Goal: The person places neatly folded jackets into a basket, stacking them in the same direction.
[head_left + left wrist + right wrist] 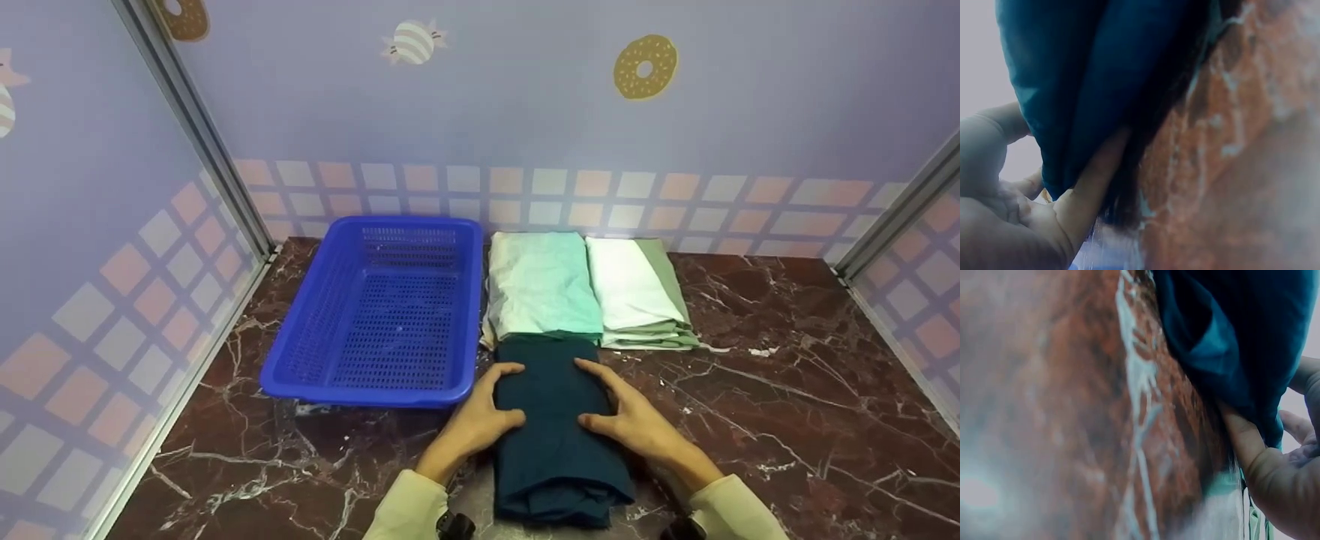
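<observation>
A dark teal folded cloth (pixel 555 420) lies lengthwise on the marble-patterned surface, its layered end toward me. My left hand (pixel 482 416) grips its left edge, and my right hand (pixel 637 412) grips the right edge. In the head view both thumbs and index fingers rest over the top. The left wrist view shows a finger (pixel 1098 174) tucked along the underside of the cloth (pixel 1072 84). Likewise, in the right wrist view a finger (pixel 1244 436) reaches below the cloth (pixel 1241 343). The cloth's far end meets a folded pale mint-and-white cloth (pixel 541 285).
A blue perforated plastic basket (pixel 465 352) stands left of the cloths, with nothing inside. Beside the mint cloth lies a folded white-and-green cloth (pixel 637 296). Patterned wall panels (pixel 510 97) enclose the back and both sides of the brown marbled surface (pixel 787 405).
</observation>
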`<state>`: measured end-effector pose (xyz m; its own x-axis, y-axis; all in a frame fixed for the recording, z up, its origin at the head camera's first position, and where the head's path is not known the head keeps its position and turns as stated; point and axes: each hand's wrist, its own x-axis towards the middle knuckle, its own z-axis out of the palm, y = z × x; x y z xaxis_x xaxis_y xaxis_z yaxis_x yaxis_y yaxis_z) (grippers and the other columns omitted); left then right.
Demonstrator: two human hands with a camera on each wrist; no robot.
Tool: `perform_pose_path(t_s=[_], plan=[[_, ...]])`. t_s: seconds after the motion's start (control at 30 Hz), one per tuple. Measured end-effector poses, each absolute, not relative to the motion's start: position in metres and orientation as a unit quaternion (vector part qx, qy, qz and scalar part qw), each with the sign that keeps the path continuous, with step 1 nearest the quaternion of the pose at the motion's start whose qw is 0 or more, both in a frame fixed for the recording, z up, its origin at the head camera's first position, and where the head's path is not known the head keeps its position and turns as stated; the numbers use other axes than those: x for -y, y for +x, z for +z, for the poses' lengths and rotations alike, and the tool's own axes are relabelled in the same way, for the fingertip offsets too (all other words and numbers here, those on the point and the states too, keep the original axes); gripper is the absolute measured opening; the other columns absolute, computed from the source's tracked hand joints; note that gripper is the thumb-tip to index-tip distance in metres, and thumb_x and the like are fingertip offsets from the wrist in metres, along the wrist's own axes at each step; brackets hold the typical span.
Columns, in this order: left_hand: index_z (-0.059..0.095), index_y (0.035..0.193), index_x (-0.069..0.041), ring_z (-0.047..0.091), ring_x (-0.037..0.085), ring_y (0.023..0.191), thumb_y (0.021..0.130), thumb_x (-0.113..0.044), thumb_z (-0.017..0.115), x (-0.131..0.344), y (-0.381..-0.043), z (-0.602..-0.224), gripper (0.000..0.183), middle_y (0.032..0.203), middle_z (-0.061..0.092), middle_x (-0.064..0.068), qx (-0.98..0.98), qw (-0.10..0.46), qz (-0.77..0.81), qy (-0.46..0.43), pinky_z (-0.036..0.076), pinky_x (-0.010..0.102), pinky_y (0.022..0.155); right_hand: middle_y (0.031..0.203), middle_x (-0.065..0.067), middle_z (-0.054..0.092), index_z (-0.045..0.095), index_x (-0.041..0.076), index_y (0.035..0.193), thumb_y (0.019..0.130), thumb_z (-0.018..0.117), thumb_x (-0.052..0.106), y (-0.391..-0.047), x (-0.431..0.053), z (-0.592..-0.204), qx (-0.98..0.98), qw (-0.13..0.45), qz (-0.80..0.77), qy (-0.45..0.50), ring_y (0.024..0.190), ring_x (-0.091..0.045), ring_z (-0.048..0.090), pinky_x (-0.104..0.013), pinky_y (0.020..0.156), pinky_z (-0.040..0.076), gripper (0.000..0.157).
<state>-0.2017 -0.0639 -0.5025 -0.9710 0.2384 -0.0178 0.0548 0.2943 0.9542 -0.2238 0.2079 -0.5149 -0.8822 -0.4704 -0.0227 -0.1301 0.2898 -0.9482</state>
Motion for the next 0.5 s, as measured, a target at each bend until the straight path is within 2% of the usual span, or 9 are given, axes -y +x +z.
perform_pose_path(t_s=[0.2, 0.33, 0.5], plan=[[0.055, 0.151, -0.014, 0.052, 0.032, 0.127, 0.081, -0.001, 0.069, 0.059, -0.202, -0.498, 0.072, 0.151, 0.052, 0.017, -0.803, 0.073, 0.584, 0.094, 0.044, 0.053, 0.106, 0.169, -0.023, 0.028, 0.038, 0.013, 0.165, 0.095, 0.077, 0.007, -0.223, -0.210, -0.511, -0.799, 0.120, -0.556, -0.193, 0.147, -0.043, 0.040, -0.059, 0.115, 0.036, 0.081], [0.054, 0.152, -0.013, 0.052, 0.030, 0.126, 0.082, -0.001, 0.069, 0.056, -0.203, -0.493, 0.073, 0.151, 0.053, 0.015, -0.802, 0.066, 0.585, 0.102, 0.044, 0.051, 0.106, 0.166, -0.022, 0.036, 0.040, 0.015, 0.164, 0.094, 0.078, 0.008, -0.223, -0.213, -0.504, -0.811, 0.101, -0.545, -0.188, 0.142, -0.040, 0.048, -0.054, 0.111, 0.043, 0.080], [0.052, 0.154, -0.013, 0.051, 0.029, 0.129, 0.083, -0.003, 0.069, 0.054, -0.204, -0.484, 0.073, 0.153, 0.052, 0.014, -0.804, 0.056, 0.582, 0.110, 0.042, 0.050, 0.106, 0.165, -0.019, 0.040, 0.041, 0.015, 0.164, 0.094, 0.079, 0.007, -0.225, -0.216, -0.494, -0.811, 0.084, -0.548, -0.184, 0.141, -0.037, 0.050, -0.050, 0.111, 0.044, 0.080]])
